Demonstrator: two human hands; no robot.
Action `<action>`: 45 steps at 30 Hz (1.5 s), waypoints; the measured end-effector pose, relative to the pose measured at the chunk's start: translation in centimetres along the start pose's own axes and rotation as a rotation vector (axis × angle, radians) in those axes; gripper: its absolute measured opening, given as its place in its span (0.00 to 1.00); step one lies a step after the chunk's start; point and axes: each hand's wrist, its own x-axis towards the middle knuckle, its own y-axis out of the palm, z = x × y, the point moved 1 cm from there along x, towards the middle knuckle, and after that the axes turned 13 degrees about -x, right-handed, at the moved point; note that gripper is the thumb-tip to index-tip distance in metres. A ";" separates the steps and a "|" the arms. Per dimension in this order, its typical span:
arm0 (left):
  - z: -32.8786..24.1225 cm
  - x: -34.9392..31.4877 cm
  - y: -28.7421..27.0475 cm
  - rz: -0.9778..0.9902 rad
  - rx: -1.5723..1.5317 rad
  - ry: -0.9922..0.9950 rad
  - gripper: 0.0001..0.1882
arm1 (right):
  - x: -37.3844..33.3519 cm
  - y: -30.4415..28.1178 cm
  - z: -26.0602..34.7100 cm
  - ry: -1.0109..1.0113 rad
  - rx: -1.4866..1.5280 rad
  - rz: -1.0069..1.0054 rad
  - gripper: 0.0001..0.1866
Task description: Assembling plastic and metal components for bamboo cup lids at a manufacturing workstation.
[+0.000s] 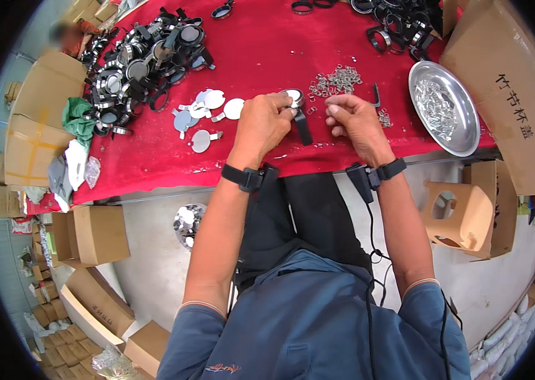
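Observation:
My left hand (263,126) is closed on a round black-and-silver cup lid (295,96), gripping its side near the table's front edge. From the lid a black strap-like tab (304,129) hangs toward me. Just to the right, apart from the lid, my right hand (357,124) has its thumb and fingers drawn together; whatever may be between the tips is too small to make out. Beyond it lies a scatter of small metal clips (338,81). White and grey tabbed discs (201,140) lie left of my left hand.
A large heap of lids (137,69) covers the table's left, and black rings (395,24) lie at the far right. A steel bowl (414,95) of small metal pieces sits beside a cardboard box (492,69). A dark thin tool (377,95) lies near the clips.

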 end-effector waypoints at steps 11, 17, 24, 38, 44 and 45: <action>-0.1 -0.4 0.2 -0.055 0.045 0.077 0.16 | 3.1 3.4 -0.2 -0.376 -0.442 -0.014 0.14; -0.4 -0.2 0.3 -0.088 0.120 0.079 0.16 | 3.1 3.5 0.3 -0.309 -0.404 0.007 0.12; -0.8 -0.2 0.6 -0.116 0.138 0.068 0.16 | 4.1 3.0 0.3 -0.306 -0.368 0.068 0.12; -1.5 0.0 0.6 -0.087 0.150 0.022 0.16 | 5.0 2.8 2.8 -0.371 -0.551 0.183 0.08; -1.1 0.0 0.9 -0.113 0.178 0.059 0.17 | 3.6 3.9 -0.1 -0.322 -0.376 0.018 0.09; -0.9 0.0 0.9 -0.115 0.180 0.057 0.17 | 3.0 4.1 -0.2 -0.345 -0.481 -0.061 0.10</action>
